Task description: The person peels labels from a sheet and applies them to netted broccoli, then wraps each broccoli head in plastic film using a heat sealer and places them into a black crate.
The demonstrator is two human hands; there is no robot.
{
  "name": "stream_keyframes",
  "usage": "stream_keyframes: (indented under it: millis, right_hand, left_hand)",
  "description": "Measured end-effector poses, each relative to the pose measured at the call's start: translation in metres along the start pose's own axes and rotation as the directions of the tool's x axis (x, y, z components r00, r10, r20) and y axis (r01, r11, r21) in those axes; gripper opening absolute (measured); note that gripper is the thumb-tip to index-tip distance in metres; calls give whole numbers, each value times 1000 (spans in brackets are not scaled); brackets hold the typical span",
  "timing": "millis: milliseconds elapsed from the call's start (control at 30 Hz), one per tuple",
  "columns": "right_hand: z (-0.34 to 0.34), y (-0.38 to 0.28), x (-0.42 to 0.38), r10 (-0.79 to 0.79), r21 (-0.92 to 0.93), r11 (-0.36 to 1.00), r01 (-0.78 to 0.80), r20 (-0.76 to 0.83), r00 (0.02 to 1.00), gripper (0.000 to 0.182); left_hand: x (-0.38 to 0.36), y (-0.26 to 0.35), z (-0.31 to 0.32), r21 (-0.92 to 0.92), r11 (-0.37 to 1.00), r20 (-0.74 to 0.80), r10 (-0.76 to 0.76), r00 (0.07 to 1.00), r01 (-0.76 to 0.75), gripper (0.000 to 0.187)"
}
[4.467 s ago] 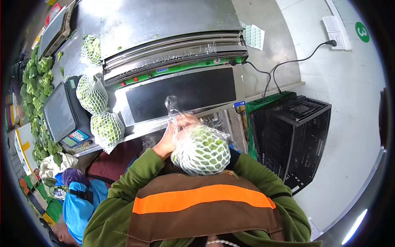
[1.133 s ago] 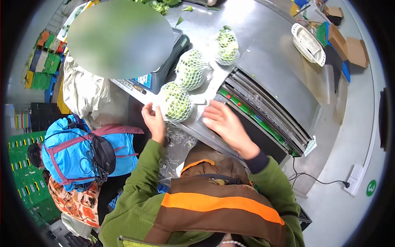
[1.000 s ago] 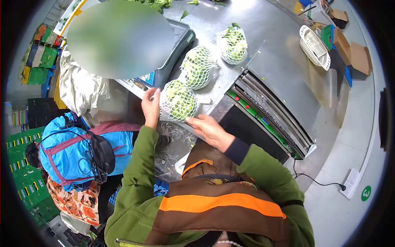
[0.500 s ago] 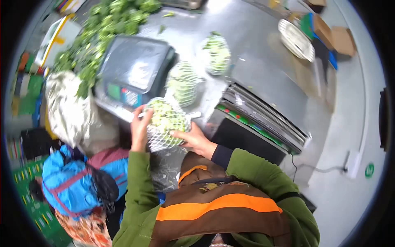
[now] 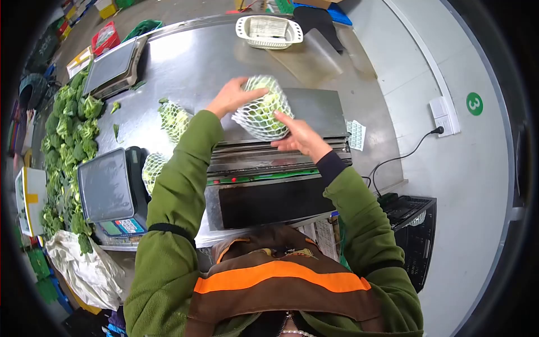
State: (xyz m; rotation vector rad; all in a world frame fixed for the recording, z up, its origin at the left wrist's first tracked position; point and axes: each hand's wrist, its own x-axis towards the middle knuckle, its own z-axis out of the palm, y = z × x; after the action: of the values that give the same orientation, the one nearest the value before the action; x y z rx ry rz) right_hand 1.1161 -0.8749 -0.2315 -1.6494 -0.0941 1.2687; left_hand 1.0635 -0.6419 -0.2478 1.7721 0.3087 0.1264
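Note:
Between my hands is a pale green vegetable head in a white foam net (image 5: 264,115), broccoli or cauliflower by its look. From the upper left, my left hand (image 5: 236,96) grips it with the thumb across the net. My right hand (image 5: 303,137) holds its lower right side, thumb on top. Below the head lies a wrapping machine (image 5: 269,157) with metal bars, a green strip and a black plate (image 5: 275,203). Two more netted heads rest to the left: one netted head (image 5: 175,119) beside my left forearm, another netted head (image 5: 152,171) partly behind my sleeve.
A digital scale (image 5: 106,188) stands at left, with a broccoli pile (image 5: 70,135) beyond it. A second scale (image 5: 115,67) sits farther back. A white basket (image 5: 269,31) holds a paper at the far edge. A power cord (image 5: 401,157) runs to the right wall.
My hands have carried the netted head from beside the scale over to the wrapping machine. The view has turned right, and the other two netted heads stay on the table.

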Motion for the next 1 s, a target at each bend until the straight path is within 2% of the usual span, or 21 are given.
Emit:
stream_keyframes:
  millis: [100, 133, 167, 200, 233, 267, 300, 333, 367, 433, 500, 567, 633, 700, 767, 800, 833, 867, 900, 967, 1000]
  right_hand:
    - [-15, 1, -9, -17, 73, 997, 15, 25, 1000, 86]
    - [-24, 2, -17, -92, 45, 995, 91, 20, 996, 94]
    - [-37, 2, -27, -64, -2, 998, 64, -137, 989, 95]
    - [-54, 6, -38, -138, -62, 990, 130, -152, 979, 88]
    - [-75, 18, -43, -216, -135, 972, 194, -173, 961, 62]
    - [-97, 34, -49, -305, -294, 926, 238, -205, 930, 44]
    - [-127, 65, -41, -505, -515, 781, 352, -189, 842, 29]
    - [-138, 71, -50, -619, -853, 484, 195, -176, 765, 22]
    - [-142, 71, -53, -611, -850, 485, 204, -162, 775, 22]
    - [-147, 69, -54, -709, -945, 63, 321, 184, 681, 21]
    - [-132, 56, -44, -693, -911, 2, 412, 296, 658, 22]
    - [-117, 53, -31, -680, -781, -203, 591, 547, 488, 19]
    - [-103, 57, -25, -660, -689, -292, 663, 647, 382, 13]
    - [-91, 58, -33, -776, -695, -187, 694, 538, 329, 10]
    - [-92, 53, -67, -584, -678, 430, 597, 296, 756, 11]
    - [-98, 29, -86, -445, -674, 459, 578, 389, 807, 15]
    - [-102, -3, -105, -338, -615, 537, 578, 470, 815, 15]
    - [-101, -33, -121, -350, -497, 608, 619, 532, 771, 15]
    - [-101, -67, -132, -447, -409, 577, 707, 566, 693, 13]
    - [-102, -105, -114, -670, -179, 547, 818, 492, 556, 10]
    - [-100, -123, -90, -783, -40, 522, 852, 374, 497, 9]
  left_hand:
    - [1, -24, 8, -84, 989, -16, -121, 993, 119, 92]
    - [-9, -26, 5, -97, 992, -167, -90, 982, 75, 86]
    - [-24, -26, 1, -101, 994, -313, -61, 948, 30, 81]
    - [-38, -25, -9, -146, 989, -382, -56, 923, -1, 69]
    - [-58, -27, -23, -191, 981, -451, -54, 891, -37, 57]
    - [-85, -32, -42, 34, 999, -457, 25, 889, -11, 43]
    - [-112, -38, -56, 255, 967, -451, 100, 887, 20, 30]
    - [-138, -41, -58, 405, 914, -374, 133, 918, 33, 21]
    - [-160, -41, -58, 549, 835, -286, 147, 947, 36, 13]
    - [-182, -40, -45, 718, 660, -20, 339, 940, -223, 16]
    - [-184, -35, -31, 756, 563, 124, 377, 918, -333, 17]
    - [-179, -34, -25, 765, 522, 158, 415, 896, -377, 17]
    - [-175, -34, -21, 686, 524, 247, 485, 839, -505, 16]
    - [-191, -29, -16, 691, 550, 200, 479, 855, -470, 13]
    - [-213, -18, -16, 560, 825, 38, 68, 997, -78, 7]
    - [-220, 8, -21, 447, 893, 101, 14, 995, -58, 5]
    - [-221, 43, -31, 328, 944, 169, -28, 985, -29, 4]
    - [-218, 69, -45, 207, 969, 187, 99, 977, -138, 6]
    - [-213, 89, -56, 80, 967, 190, 225, 956, -244, 8]
    - [-186, 103, -77, -150, 904, -162, 376, 912, -400, 11]
    - [-154, 106, -81, -19, 918, -322, 370, 871, -396, 10]
